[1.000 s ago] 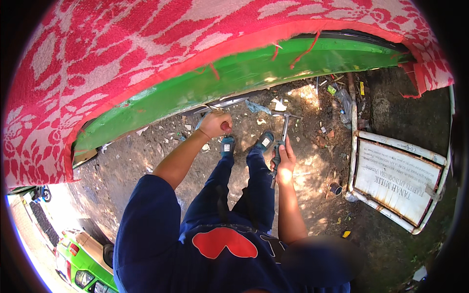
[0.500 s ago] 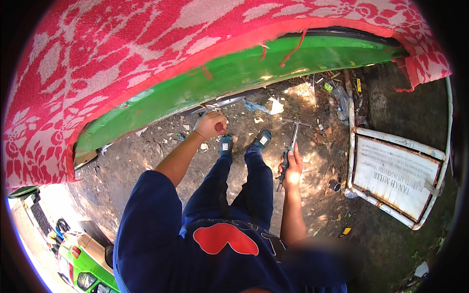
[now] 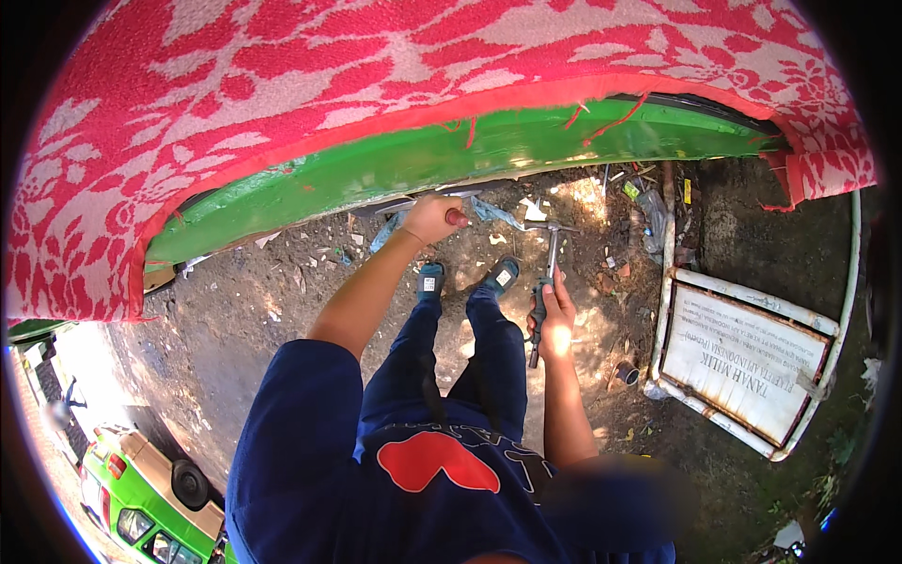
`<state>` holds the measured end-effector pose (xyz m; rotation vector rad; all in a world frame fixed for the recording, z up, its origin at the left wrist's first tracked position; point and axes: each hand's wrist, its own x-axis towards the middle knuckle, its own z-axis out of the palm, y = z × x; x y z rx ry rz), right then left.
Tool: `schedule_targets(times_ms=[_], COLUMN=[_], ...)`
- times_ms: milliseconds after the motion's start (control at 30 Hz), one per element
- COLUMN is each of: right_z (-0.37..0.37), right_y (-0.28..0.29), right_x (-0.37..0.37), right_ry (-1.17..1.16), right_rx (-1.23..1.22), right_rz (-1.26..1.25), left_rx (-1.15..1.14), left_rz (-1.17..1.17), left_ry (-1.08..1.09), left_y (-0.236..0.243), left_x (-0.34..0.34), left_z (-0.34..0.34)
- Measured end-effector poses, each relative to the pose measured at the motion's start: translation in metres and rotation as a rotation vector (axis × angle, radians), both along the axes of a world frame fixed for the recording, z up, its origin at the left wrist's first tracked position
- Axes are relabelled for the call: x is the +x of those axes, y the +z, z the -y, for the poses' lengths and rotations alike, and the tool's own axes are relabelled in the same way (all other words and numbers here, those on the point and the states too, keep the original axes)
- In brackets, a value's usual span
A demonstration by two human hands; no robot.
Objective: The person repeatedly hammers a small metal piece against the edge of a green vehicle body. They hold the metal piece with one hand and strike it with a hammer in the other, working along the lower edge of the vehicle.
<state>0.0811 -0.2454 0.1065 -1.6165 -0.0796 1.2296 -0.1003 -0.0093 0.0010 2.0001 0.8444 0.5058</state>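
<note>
My left hand (image 3: 429,220) is closed round a reddish-brown handle (image 3: 457,218), whose rounded end sticks out on the right. The rest of that handled tool is hidden by the fingers. Just beyond this hand runs the lower edge of a green painted panel (image 3: 395,169). My right hand (image 3: 558,318) grips a hammer (image 3: 552,252) by its dark handle, in front of my right leg. The narrow metal head points away from me, apart from the panel.
A red and pink flower-patterned cloth (image 3: 310,70) drapes over the panel. Blue rag-like material (image 3: 493,212) and scraps lie on the dirt ground (image 3: 244,352). A rusty white-framed sign (image 3: 742,362) leans at right. Far left stands a bright green vehicle (image 3: 127,493).
My left hand has moved farther away and to the right, closer to the panel's lower edge. The hammer has shifted slightly left and away. The cloth's edge and panel appear lower in view.
</note>
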Motion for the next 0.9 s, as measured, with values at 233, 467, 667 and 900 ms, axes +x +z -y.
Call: schedule_targets(times_ms=[233, 467, 667, 900], right_z=[-0.037, -0.039, -0.042, -0.068], right_y=[0.031, 0.009, -0.012, 0.002], right_x=[-0.037, -0.035, -0.046, -0.033], right_ry=[0.083, 0.088, 0.138, 0.093], right_rx=[0.149, 0.070, 0.059, 0.069], right_rz=[0.197, 0.161, 0.142, 0.090], left_rx=[0.108, 0.115, 0.111, 0.124], left_rz=[-0.110, -0.329, -0.378, -0.387], left_ry=[0.112, 0.065, -0.002, 0.063], left_y=[-0.008, -0.006, -0.013, -0.017], left_x=[0.024, 0.041, 0.048, 0.045], left_z=[-0.006, -0.003, -0.002, -0.006])
